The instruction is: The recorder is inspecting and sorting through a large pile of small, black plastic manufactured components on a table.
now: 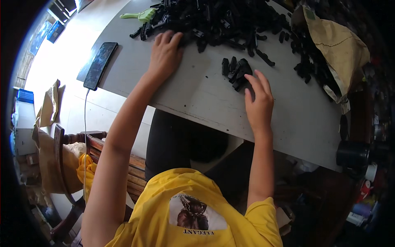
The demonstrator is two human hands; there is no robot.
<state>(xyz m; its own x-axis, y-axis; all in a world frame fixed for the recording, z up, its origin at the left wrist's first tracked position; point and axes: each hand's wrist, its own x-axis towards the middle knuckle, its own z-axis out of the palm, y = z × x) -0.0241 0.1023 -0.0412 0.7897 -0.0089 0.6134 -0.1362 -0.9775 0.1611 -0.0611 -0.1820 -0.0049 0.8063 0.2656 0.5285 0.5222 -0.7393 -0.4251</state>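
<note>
A large heap of small black plastic parts covers the far side of the grey table. At the heap's near-left edge lies my left hand, palm down, its fingers a little apart and their tips among the parts. I see nothing held in it, though its thumb side is partly hidden. My right hand is open beside a small separate cluster of black parts nearer to me. Its thumb and fingers are spread, with the fingertips close to the cluster's right side; whether they touch is unclear.
A light green handled tool rests at the heap's left. The phone lies near the table's left edge, its white cable hanging down. At the right, a brown paper bag leans open beside more black parts. A wooden chair stands lower left.
</note>
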